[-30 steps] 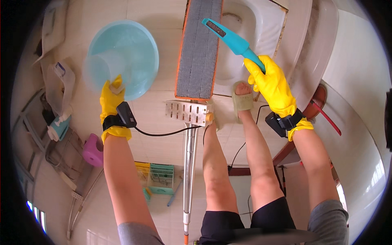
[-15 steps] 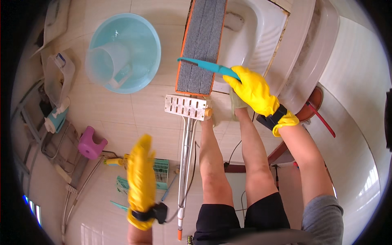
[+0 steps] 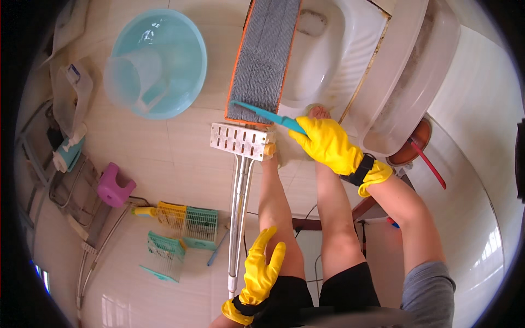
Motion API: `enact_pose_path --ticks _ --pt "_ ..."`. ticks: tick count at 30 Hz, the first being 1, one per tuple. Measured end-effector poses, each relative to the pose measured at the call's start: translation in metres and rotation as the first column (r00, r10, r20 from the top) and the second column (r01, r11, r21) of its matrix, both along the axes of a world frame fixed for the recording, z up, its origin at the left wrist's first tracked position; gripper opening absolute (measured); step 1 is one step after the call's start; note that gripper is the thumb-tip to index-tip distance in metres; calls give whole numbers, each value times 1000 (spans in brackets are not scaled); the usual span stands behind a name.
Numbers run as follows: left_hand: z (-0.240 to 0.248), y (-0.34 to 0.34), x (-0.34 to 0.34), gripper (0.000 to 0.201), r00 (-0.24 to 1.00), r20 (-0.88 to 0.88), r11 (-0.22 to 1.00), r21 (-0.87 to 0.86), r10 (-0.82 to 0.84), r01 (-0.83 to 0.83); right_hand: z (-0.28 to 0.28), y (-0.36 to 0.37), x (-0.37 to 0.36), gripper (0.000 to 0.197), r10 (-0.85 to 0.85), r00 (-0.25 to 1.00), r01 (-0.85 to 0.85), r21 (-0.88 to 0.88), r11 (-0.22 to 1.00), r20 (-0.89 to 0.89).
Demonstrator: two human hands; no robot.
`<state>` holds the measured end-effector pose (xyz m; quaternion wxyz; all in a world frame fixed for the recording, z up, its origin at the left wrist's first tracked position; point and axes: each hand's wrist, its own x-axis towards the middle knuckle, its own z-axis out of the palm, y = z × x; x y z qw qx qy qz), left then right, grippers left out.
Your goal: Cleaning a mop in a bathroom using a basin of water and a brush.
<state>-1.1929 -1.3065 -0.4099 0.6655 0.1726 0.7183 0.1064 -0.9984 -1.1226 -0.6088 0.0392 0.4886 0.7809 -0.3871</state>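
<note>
In its yellow rubber glove, my right hand is closed round the handle of a slim teal scrubbing tool with a dark strip along its far end. That end lies over the lower part of a grey, orange-edged mop pad; whether it touches cannot be made out. Below the pad sit the mop's white slotted wringer and long metal pole. My left hand, gloved in yellow too, holds nothing, with thumb and fingers apart. It is over my left thigh, just right of the pole.
A light blue basin of water with a clear jug in it stands at the far left. A squat toilet lies right of the pad, beside a long pale tub. A purple stool and plastic baskets are lower left.
My left hand has swung right, past the pole, to my thigh. My right hand has come slightly nearer and left, bringing the teal tool toward the pad's lower end.
</note>
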Motion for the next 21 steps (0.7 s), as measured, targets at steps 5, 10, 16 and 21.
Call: enact_pose_path --ticks 5,10,16,21 --pt "0 6 -1 48 998 -38 999 -16 45 -46 -15 29 4 25 -118 988 126 85 988 -98" --pt "-2 7 10 49 997 -76 977 210 -31 47 -30 48 -8 26 -138 990 138 47 989 -8" --pt "9 14 12 47 994 -8 994 13 112 -112 17 11 -7 18 -58 979 52 -34 998 -197" --pt "0 5 21 46 990 -36 989 59 140 -138 18 9 0 19 -67 984 47 -123 991 -167"
